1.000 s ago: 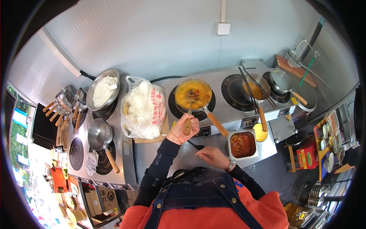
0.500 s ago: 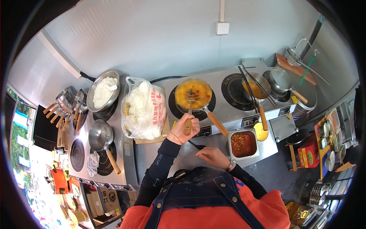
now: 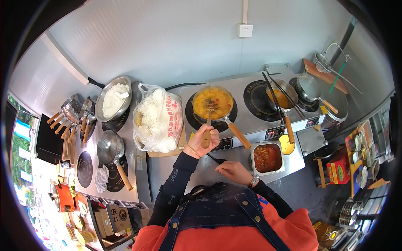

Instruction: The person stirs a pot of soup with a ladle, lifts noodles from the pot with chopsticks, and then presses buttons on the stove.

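Note:
My left hand is closed around the wooden handle of a spoon or ladle. Its far end goes into a saucepan of yellow-orange soup with dark and red bits, and the utensil's head is hidden there. The pan sits on a black induction plate, its wooden handle pointing toward me. My right hand hovers or rests by the counter's front, loosely bent and seemingly holding nothing. Close to its fingers lies a black handle. Just right of it is a square steel container of red sauce.
A plastic bag of white noodles stands left of the pan, with a steel bowl of noodles beyond it. Chopsticks lie across another pan. An empty pan and several stacked pans are at left.

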Available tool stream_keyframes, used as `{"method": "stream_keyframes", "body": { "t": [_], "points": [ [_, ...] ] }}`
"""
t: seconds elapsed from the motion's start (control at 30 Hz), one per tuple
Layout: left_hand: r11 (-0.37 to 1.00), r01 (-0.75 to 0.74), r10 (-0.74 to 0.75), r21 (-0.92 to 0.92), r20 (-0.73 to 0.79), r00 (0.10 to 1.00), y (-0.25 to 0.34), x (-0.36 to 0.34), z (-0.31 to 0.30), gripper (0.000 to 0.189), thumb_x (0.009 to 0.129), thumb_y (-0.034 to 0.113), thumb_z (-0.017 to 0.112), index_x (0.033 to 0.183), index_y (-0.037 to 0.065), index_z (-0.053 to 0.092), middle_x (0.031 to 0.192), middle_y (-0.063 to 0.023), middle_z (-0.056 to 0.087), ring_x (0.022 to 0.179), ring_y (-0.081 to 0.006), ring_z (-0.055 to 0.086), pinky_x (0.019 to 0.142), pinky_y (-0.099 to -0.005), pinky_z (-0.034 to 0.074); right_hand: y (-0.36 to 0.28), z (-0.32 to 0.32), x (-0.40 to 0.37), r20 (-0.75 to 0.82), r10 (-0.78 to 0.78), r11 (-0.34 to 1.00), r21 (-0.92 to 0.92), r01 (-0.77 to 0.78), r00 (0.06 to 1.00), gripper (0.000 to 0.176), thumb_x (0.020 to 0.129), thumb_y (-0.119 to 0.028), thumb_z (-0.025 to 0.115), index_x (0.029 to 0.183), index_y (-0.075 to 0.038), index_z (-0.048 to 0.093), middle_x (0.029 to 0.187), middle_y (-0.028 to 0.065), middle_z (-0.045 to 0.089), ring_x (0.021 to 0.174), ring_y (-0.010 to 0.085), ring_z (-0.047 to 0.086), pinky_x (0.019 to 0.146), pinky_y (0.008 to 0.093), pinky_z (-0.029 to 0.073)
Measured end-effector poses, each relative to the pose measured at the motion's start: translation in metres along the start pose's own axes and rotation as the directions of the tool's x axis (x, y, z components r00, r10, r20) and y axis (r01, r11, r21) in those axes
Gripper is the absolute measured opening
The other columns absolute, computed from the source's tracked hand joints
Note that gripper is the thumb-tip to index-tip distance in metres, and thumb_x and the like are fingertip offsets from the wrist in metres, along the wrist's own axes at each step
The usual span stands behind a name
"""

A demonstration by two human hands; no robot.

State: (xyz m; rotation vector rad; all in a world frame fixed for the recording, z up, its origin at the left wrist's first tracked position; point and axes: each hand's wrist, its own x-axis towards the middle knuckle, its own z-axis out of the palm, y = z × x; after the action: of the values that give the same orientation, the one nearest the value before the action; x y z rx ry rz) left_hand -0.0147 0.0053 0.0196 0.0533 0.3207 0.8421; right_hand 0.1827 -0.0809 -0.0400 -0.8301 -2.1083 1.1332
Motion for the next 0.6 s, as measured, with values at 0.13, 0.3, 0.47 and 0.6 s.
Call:
{"method": "stream_keyframes", "body": {
  "t": [0.13, 0.3, 0.47, 0.6],
  "points": [
    [1.000, 0.008, -0.008, -0.008, 0.018, 1.000, 0.0001, -0.0001, -0.0001, 0.014, 0.091, 0.015, 0.048, 0.080, 0.007, 0.044, 0.072, 0.0003, 0.043, 0.067, -0.0113, 0.047, 0.067, -0.0255, 0.042, 0.0020, 0.0008, -0.0002, -0.004, -0.002, 1.000, -0.001, 0.002, 1.000, 0.013, 0.084, -0.009, 0.057, 0.095, -0.009, 0.063, 0.078, 0.0103, 0.060, 0.074, 0.0305, 0.060, 0.064, 0.0386, 0.048],
    [1.000, 0.014, -0.014, -0.005, 0.036, 0.999, 0.0014, 0.0007, -0.0017, 0.014, 0.090, 0.015, 0.049, 0.080, 0.007, 0.044, 0.072, 0.0003, 0.044, 0.067, -0.0114, 0.047, 0.067, -0.0255, 0.042, 0.0019, 0.0006, -0.0001, -0.011, -0.001, 1.000, 0.003, 0.001, 1.000, 0.012, 0.084, -0.009, 0.057, 0.095, -0.010, 0.064, 0.079, 0.0105, 0.060, 0.074, 0.0309, 0.060, 0.064, 0.0387, 0.048],
    [1.000, 0.012, -0.012, -0.006, 0.042, 0.999, 0.0011, 0.0015, -0.0029, 0.013, 0.090, 0.015, 0.049, 0.081, 0.007, 0.045, 0.072, 0.0004, 0.044, 0.067, -0.0115, 0.047, 0.067, -0.0252, 0.042, 0.0001, 0.0003, -0.0005, -0.034, -0.002, 1.000, -0.005, 0.002, 0.999, 0.012, 0.084, -0.010, 0.057, 0.094, -0.010, 0.064, 0.079, 0.0109, 0.060, 0.074, 0.0314, 0.060, 0.064, 0.0390, 0.048],
    [1.000, 0.008, -0.007, -0.005, 0.014, 1.000, 0.0014, 0.0003, -0.0004, 0.013, 0.090, 0.015, 0.049, 0.081, 0.007, 0.045, 0.072, 0.0007, 0.044, 0.067, -0.0114, 0.047, 0.067, -0.0253, 0.042, -0.0001, -0.0008, -0.0005, -0.020, 0.020, 1.000, -0.011, -0.020, 1.000, 0.011, 0.084, -0.010, 0.057, 0.093, -0.010, 0.063, 0.078, 0.0111, 0.060, 0.074, 0.0314, 0.060, 0.064, 0.0391, 0.048]
  ]
}}
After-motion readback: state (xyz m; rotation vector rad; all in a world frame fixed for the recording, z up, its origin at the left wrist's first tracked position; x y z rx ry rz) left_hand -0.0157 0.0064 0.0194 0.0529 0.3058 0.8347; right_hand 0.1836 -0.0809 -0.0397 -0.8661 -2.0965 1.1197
